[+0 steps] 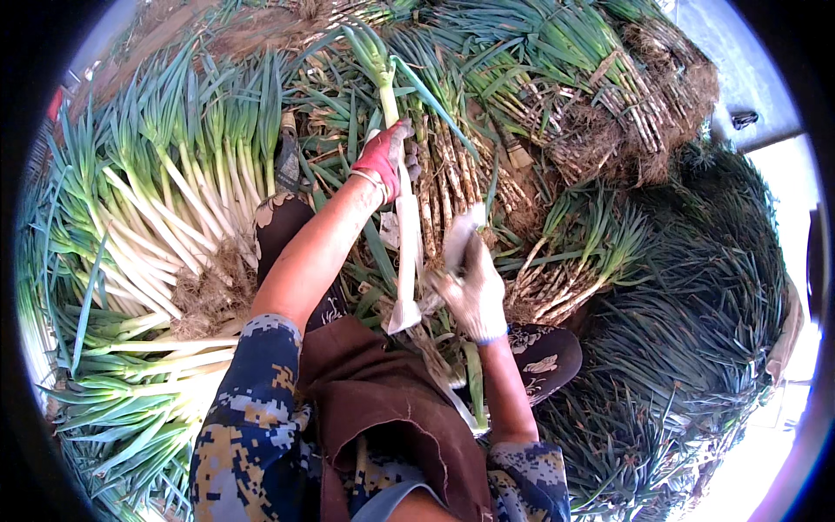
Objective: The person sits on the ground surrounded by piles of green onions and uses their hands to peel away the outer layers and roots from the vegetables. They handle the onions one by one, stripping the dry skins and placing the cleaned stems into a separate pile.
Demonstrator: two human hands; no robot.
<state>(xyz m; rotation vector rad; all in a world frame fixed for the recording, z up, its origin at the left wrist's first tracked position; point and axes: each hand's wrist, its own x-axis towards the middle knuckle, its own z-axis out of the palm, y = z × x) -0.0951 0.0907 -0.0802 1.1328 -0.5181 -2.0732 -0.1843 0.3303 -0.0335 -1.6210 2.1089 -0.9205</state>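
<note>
My left hand (386, 158), in a red and grey glove, is closed around a long scallion (406, 228) below its green leaves. The white stalk stretches down toward my lap, with a loose pale layer at its lower end. Just right of the stalk is my right hand (473, 287) in a pale knitted glove. A pale, blurred flat object (464, 228) lies against its fingers; what it is, and whether the hand grips it, I cannot tell. Unpeeled scallions (447, 189) with brownish skins lie beyond the hands.
Clean white scallions (176, 215) with roots fan out on the left, more (163, 385) below them. Tied bundles of soiled scallions (626, 85) are heaped at the upper right. A large dark green pile of scallions (685, 313) fills the right side. Peeled leaf scraps (475, 385) lie by my lap.
</note>
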